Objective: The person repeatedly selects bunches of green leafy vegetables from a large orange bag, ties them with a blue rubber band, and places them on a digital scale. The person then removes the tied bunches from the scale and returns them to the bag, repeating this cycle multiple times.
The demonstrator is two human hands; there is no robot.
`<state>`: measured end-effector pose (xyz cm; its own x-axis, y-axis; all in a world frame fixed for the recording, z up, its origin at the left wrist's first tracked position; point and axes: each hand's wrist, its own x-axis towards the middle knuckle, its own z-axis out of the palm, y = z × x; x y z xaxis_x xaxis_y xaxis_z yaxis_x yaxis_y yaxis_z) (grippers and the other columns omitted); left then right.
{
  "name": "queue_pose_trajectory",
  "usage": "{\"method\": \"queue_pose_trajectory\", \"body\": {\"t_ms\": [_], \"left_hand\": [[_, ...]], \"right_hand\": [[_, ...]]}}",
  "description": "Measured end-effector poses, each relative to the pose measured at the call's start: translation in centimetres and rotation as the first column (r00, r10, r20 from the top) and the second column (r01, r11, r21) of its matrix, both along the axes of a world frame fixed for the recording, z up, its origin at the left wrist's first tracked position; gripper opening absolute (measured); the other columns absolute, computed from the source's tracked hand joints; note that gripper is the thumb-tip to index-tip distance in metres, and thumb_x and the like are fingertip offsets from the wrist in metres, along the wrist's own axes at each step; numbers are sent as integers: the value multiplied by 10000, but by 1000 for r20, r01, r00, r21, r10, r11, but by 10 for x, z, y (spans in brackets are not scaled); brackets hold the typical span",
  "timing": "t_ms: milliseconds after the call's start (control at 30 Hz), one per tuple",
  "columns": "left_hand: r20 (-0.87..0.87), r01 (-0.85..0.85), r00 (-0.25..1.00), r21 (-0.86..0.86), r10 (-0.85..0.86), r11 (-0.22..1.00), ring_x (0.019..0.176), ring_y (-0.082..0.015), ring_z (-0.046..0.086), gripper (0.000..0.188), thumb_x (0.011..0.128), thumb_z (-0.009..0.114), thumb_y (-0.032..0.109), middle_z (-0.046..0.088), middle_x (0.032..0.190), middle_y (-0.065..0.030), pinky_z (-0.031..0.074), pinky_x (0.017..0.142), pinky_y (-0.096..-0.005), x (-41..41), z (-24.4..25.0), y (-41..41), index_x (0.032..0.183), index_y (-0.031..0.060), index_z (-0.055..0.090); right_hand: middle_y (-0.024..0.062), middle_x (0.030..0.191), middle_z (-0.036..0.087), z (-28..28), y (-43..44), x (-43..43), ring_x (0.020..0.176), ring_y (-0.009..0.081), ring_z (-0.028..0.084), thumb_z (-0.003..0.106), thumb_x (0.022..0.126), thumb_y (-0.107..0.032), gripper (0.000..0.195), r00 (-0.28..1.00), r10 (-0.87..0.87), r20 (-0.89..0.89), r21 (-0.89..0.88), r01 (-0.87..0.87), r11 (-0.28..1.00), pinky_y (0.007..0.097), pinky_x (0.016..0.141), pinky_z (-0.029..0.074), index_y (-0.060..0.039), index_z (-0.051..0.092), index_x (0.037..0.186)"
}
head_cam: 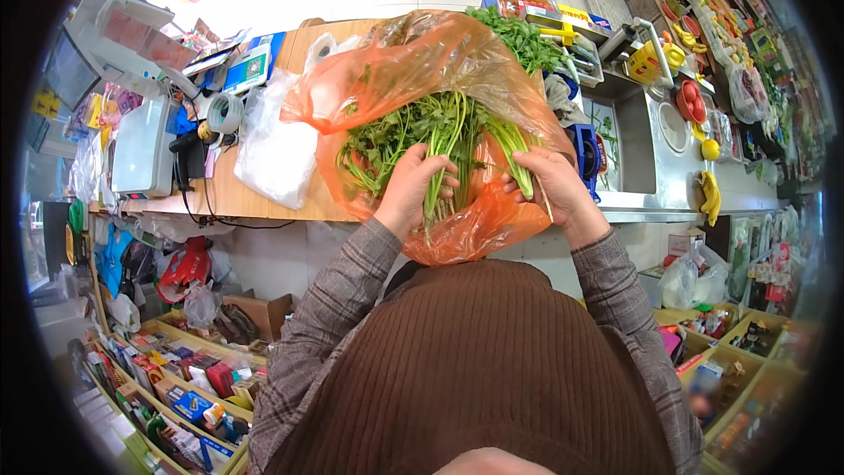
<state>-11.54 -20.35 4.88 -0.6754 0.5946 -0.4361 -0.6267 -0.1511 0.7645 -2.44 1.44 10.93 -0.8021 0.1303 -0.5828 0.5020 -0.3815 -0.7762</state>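
A large translucent orange plastic bag (422, 72) lies open on the wooden counter (283, 201), its mouth towards me. Inside is a heap of leafy green herbs (395, 128), probably coriander or celery, with the stems pointing my way. My left hand (417, 185) curls around a bundle of long stems (440, 168) at the heap's near end. In my right hand (554, 185) is a smaller bunch of pale green stems (517, 158), gripped by the stalks at the bag's right side. The lower edge of the bag hangs over the counter's front, close to my body.
More leafy greens (521, 36) lie behind the bag. On the right is a steel sink (636, 145) with a blue tool or holder (585, 152) at its near left. Clear plastic bags (277, 145), a tape roll (224, 112), a handheld scanner (181, 152) and a scale (142, 152) occupy the left.
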Motion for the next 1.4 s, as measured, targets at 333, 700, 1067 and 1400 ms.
{"method": "queue_pose_trajectory", "body": {"t_ms": [333, 700, 1067, 1400], "left_hand": [[-53, 14, 998, -129, -21, 992, 799, -169, 659, 297, 937, 546, 151, 658, 1016, -119, 516, 609, -271, -9, -8, -13, 1185, 20, 447], [-279, 136, 924, -405, -263, 904, 759, -180, 694, 387, 937, 530, 89, 650, 1136, -162, 515, 523, -247, -4, -7, -3, 1240, -33, 323], [-283, 119, 933, -342, -223, 932, 783, -194, 700, 363, 947, 501, 90, 645, 1155, -173, 515, 526, -252, -5, -17, -9, 1238, -31, 320], [-350, 39, 925, -297, -147, 954, 758, -200, 678, 469, 913, 581, 100, 622, 1079, -177, 527, 552, -283, 0, -9, -5, 1273, -39, 314]], "right_hand": [[116, 920, 650, -28, 14, 8, 796, 227, 669, 564, 944, -174, 222, 987, -142, 80, -243, 158, 957, 338, 648, 554, 15, 578, 1061], [181, 795, 670, -112, -5, -25, 682, 246, 665, 634, 787, 43, 144, 983, 43, 177, 26, -48, 998, 331, 547, 527, 121, 615, 907], [129, 734, 674, -106, -35, -35, 589, 214, 645, 741, 708, -1, 198, 923, 208, 324, 254, -296, 921, 330, 513, 508, 79, 662, 871], [165, 1042, 646, -53, 12, -22, 920, 293, 682, 579, 865, -36, 255, 987, -5, 160, -427, 74, 901, 399, 848, 576, 28, 553, 1111]]}}
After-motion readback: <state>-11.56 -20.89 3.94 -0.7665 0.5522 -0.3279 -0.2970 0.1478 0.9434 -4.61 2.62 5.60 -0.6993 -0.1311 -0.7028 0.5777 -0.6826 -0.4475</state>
